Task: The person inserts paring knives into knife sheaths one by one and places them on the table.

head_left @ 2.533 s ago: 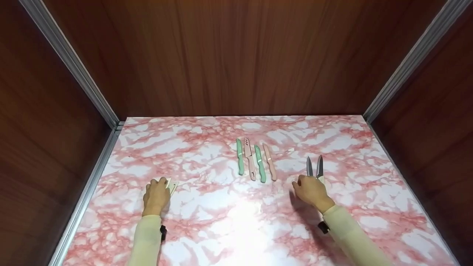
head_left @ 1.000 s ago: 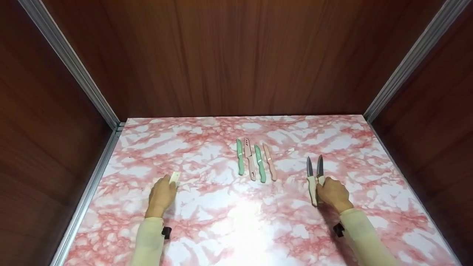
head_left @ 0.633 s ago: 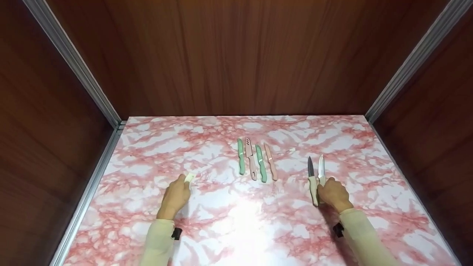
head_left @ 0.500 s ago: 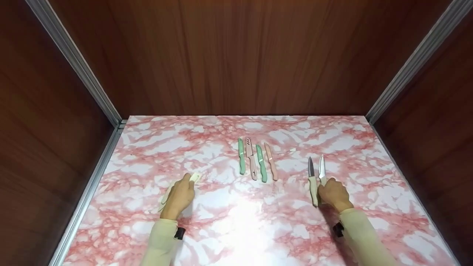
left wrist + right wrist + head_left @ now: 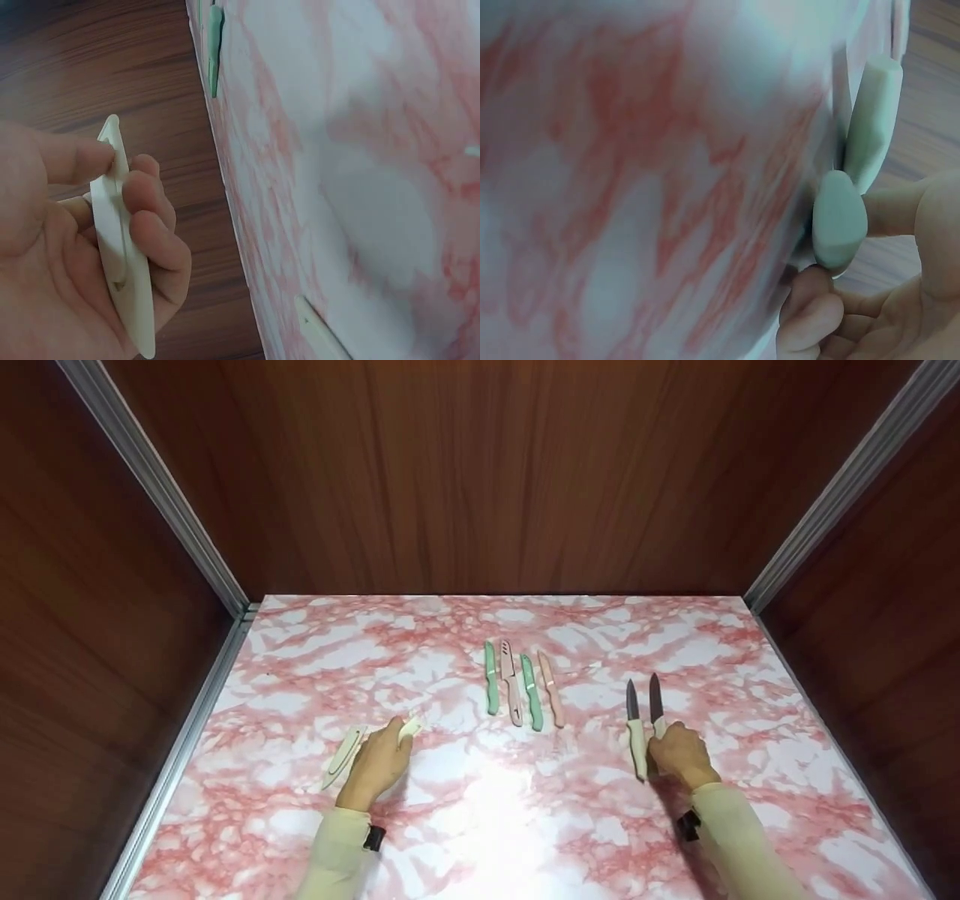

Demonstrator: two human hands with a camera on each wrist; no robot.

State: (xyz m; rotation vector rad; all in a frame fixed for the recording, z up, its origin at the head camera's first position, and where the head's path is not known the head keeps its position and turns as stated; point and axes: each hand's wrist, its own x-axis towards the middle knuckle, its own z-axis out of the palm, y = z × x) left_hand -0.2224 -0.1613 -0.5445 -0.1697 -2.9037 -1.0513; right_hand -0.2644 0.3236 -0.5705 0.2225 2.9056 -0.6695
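Note:
My left hand (image 5: 377,765) holds a cream blade sheath (image 5: 122,247) between thumb and fingers, its tip end showing past the fingers in the head view. A second cream sheath (image 5: 343,754) lies on the table just left of that hand. On the right side, my right hand (image 5: 681,755) pinches the cream handle (image 5: 839,223) of a bare-bladed knife (image 5: 656,696), its blade pointing away from me. Close beside it on the left lies another cream-handled knife (image 5: 637,746), also unsheathed; its handle stands behind the gripped one in the right wrist view.
Between the hands, farther back, lie a green sheathed knife (image 5: 491,682), a pink one with a slotted cover (image 5: 511,682), a second green one (image 5: 532,694) and a peach one (image 5: 551,690). Wood-grain panels (image 5: 487,480) wall in the marbled table (image 5: 465,810).
My left hand has moved right with one sheath, leaving the other uncovered on the table. My right hand has shifted from the left cream-handled knife to the right one and grips its handle.

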